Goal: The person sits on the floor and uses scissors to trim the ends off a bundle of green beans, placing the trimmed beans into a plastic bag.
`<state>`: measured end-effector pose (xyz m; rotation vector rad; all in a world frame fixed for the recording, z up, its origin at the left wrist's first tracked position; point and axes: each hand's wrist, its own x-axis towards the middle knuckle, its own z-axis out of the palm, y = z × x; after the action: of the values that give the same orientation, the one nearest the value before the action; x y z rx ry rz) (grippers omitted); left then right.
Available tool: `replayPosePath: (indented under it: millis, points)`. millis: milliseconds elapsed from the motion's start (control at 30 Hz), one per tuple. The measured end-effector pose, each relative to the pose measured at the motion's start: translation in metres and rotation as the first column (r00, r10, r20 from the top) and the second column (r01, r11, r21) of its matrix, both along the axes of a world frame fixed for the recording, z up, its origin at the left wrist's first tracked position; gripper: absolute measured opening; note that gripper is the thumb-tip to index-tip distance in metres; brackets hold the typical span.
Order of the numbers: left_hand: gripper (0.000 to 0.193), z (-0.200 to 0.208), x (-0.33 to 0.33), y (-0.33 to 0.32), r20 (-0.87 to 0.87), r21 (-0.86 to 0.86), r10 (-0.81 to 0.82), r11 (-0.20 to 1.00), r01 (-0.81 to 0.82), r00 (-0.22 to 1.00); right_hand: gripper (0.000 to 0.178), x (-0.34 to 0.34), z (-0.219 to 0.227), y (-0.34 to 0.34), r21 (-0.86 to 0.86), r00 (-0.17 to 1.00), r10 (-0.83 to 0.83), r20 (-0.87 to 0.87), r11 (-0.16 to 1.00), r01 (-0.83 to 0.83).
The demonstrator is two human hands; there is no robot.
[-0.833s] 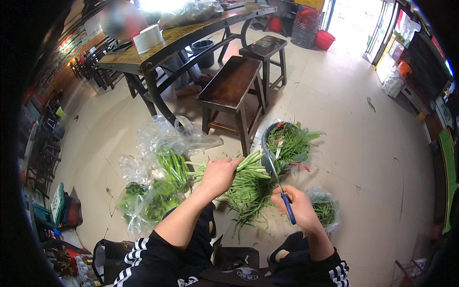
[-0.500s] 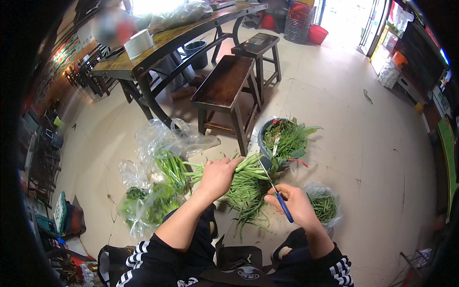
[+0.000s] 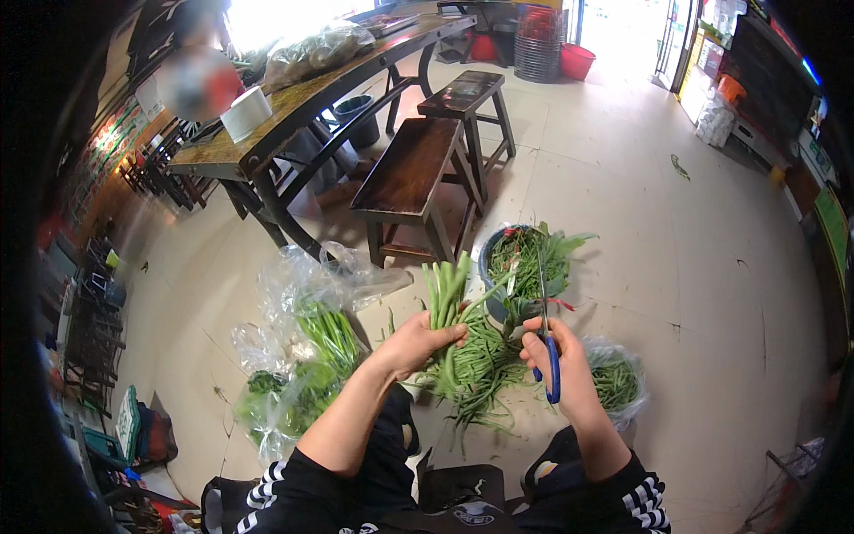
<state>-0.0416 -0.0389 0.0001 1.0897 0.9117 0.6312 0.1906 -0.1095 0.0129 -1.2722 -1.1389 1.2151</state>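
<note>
My left hand (image 3: pixel 418 343) is closed around a bunch of long green beans (image 3: pixel 447 292), whose ends stick up above the fist. A heap of long beans (image 3: pixel 485 360) lies beneath it on the floor. In my right hand (image 3: pixel 569 374) are scissors (image 3: pixel 553 367) with blue handles, the blades pointing up and away, apart from the bunch. Just beyond the blades stands a dark round basin (image 3: pixel 487 260) full of green trimmings and leaves. A clear bag (image 3: pixel 636 392) holding short green bean pieces sits right of my right hand.
On the left, clear plastic bags (image 3: pixel 298 267) hold green stalks (image 3: pixel 329 331) and leafy greens (image 3: pixel 311 387). Two dark wooden stools (image 3: pixel 409 169) and a long table (image 3: pixel 294 107) stand ahead. A person sits behind the table. A red bucket (image 3: pixel 576 60) is by the bright doorway.
My left hand has turned the bean bunch from lying sideways to upright, with the ends pointing up. The scissors have swung away from the bunch, moving right with my right hand.
</note>
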Motion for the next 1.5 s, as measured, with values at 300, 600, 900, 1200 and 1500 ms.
replayPosePath:
  millis: [300,600,900,1200,1500]
  points:
    - [0.011,0.003,0.022,0.012,0.675,-0.528,0.497,0.842,-0.113,0.546,0.027,0.007,0.010,-0.003,-0.062,0.997,-0.037,-0.069,0.998,0.033]
    - [0.019,-0.010,0.028,0.031,0.657,-0.660,0.718,0.695,-0.286,0.230,0.025,-0.029,0.027,-0.040,-0.103,0.992,0.094,-0.078,0.989,-0.102]
    - [0.030,0.000,0.022,0.041,0.672,-0.692,0.740,0.642,-0.330,0.031,0.031,-0.066,-0.015,-0.049,-0.257,0.978,0.084,-0.191,0.957,-0.132]
    - [0.027,0.002,0.011,0.052,0.885,-0.431,0.464,0.791,-0.433,-0.034,0.046,-0.088,0.000,-0.052,-0.234,0.574,0.102,-0.813,0.845,-0.482]
    - [0.022,0.011,0.009,0.047,0.933,-0.345,0.357,0.845,-0.409,-0.050,0.047,-0.097,0.012,-0.037,-0.180,0.425,0.066,-0.903,0.839,-0.514]
